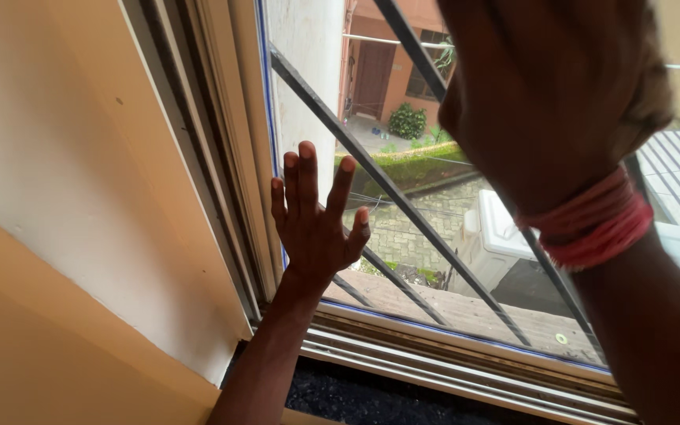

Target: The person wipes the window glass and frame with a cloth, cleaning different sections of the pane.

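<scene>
Left hand: we see our left hand (316,216) spread flat against the window pane (434,236), low down near the left edge of the glass, fingers splayed and pointing up, the thumb out to the right. It grips nothing; the palm simply lies on the glass.

Right hand: our right hand (548,86) is close to the camera at the upper right, its back toward us, raised against the same pane. We cannot tell how far the fingers are open, since they are hidden behind the hand itself, nor whether they close on anything.

Wristband: a pink band (592,224) is wound around the right wrist.

Window pane: it fills the middle and right of the view, edged with a thin blue line, and sits in a pale frame (222,157) with tracks running down the left side and along the bottom.

Bars: dark metal bars (387,185) cross on a slant beyond the glass; the left hand lies in front of one of them.

Wall: a cream wall (57,157) stands left of the frame, with a tan band below it.

Outside: we look down on a paved yard, a hedge (415,161), a white tank (497,236) and a reddish building (387,71).
</scene>
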